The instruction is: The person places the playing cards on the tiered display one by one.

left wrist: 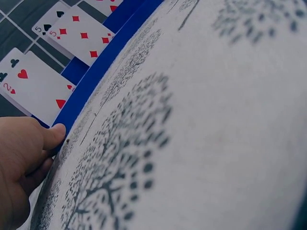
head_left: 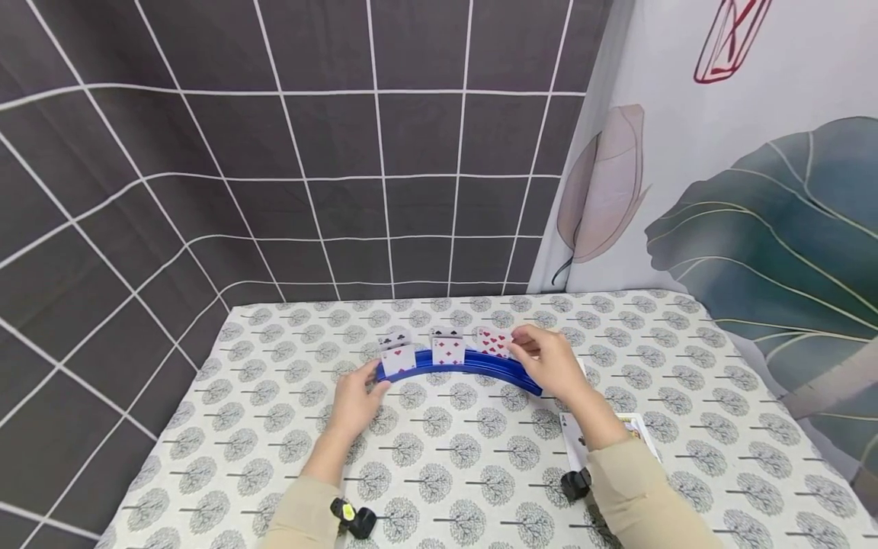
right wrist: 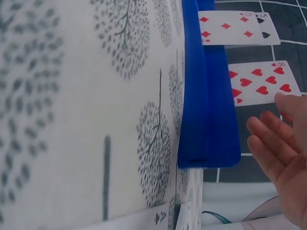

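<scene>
A curved blue card holder (head_left: 494, 368) stands on the table with playing cards upright in it. My left hand (head_left: 355, 398) grips its left end, the thumb (left wrist: 56, 134) on the front face. Beside that hand a two of hearts (left wrist: 41, 86) sits in front of a clubs card (head_left: 394, 338). In the middle, a five of diamonds (right wrist: 225, 28) stands before a five of spades (right wrist: 270, 29). My right hand (head_left: 549, 358) pinches the outer corner of an eight of hearts (right wrist: 261, 82), whose lower edge meets the rear slot toward the holder's right end.
More cards (head_left: 575, 442) lie under my right forearm, an ace of clubs (right wrist: 158, 218) among them. The cloth (head_left: 473, 457) has a tree print. A dark tiled backdrop (head_left: 418, 206) rises behind the table, with a leaf-patterned curtain (head_left: 686, 152) at right.
</scene>
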The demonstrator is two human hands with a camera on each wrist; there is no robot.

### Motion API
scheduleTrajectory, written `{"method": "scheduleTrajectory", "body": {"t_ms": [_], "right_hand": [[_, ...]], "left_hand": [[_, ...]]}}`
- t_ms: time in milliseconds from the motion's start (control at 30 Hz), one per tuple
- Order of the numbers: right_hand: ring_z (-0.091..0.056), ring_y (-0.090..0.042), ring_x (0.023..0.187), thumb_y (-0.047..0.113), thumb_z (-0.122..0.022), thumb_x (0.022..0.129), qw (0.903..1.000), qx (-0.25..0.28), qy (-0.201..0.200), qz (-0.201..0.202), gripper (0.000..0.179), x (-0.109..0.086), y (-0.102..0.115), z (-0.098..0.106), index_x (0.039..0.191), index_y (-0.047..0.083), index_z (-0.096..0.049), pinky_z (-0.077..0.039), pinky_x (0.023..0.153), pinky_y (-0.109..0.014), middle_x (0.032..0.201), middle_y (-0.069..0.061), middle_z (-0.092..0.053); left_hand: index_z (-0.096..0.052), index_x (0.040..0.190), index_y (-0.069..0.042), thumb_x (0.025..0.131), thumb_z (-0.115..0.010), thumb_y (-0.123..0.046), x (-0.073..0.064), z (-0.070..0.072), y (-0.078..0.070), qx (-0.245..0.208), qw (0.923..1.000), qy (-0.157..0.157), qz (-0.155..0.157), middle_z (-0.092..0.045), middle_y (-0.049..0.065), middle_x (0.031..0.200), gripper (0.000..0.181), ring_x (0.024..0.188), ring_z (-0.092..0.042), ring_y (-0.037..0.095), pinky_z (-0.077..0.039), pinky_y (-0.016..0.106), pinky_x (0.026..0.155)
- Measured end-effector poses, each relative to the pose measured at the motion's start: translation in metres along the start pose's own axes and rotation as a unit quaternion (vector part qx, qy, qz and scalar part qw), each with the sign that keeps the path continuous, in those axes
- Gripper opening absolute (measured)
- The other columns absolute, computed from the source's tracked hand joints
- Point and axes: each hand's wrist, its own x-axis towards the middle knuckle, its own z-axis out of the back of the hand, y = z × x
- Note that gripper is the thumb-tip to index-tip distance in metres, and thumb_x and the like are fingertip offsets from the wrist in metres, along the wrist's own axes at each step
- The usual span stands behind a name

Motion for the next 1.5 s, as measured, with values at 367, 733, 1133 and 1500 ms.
{"method": "scheduleTrajectory", "body": {"t_ms": [367,733,1133,1500], "right_hand": [[-0.073,-0.027,0.081,0.01,-0.074,0.093,0.9996,-0.004,0.008,-0.026,0.022,-0.01,-0.004,0.013,0.11,-0.003,-0.07,-0.064,0.075,-0.038,0.096,-0.015,-0.075],[-0.073,-0.028,0.077,0.006,-0.075,0.091,0.9994,-0.026,-0.006,-0.021,0.02,-0.025,-0.017,0.029,0.107,-0.003,-0.069,-0.064,0.072,-0.039,0.093,-0.015,-0.075],[-0.074,-0.028,0.076,0.005,-0.075,0.091,0.9986,-0.045,-0.009,-0.028,0.016,-0.039,-0.03,0.044,0.104,-0.004,-0.07,-0.065,0.07,-0.038,0.093,-0.015,-0.075],[-0.073,-0.029,0.078,0.003,-0.075,0.09,0.9974,-0.049,0.005,-0.054,0.019,-0.052,-0.037,0.056,0.106,-0.005,-0.069,-0.064,0.073,-0.041,0.093,-0.015,-0.075]], "left_hand": [[-0.056,0.14,0.001,0.092,-0.074,-0.014,0.0,0.001,0.001,-0.001,1.0,-0.002,-0.003,-0.067,0.023,0.126,0.054,0.117,-0.064,0.039,-0.047,0.053,0.108],[-0.057,0.139,0.001,0.091,-0.074,-0.013,-0.002,0.002,-0.003,-0.001,1.0,-0.005,-0.004,-0.068,0.023,0.124,0.052,0.116,-0.065,0.039,-0.048,0.053,0.107],[-0.056,0.14,0.002,0.092,-0.074,-0.014,-0.001,0.001,0.0,0.001,1.0,-0.001,-0.003,-0.067,0.024,0.126,0.053,0.118,-0.064,0.039,-0.048,0.052,0.107],[-0.055,0.14,0.003,0.092,-0.074,-0.013,-0.001,0.0,0.002,0.001,1.0,-0.001,-0.006,-0.066,0.025,0.126,0.054,0.117,-0.064,0.04,-0.05,0.051,0.105]]}}
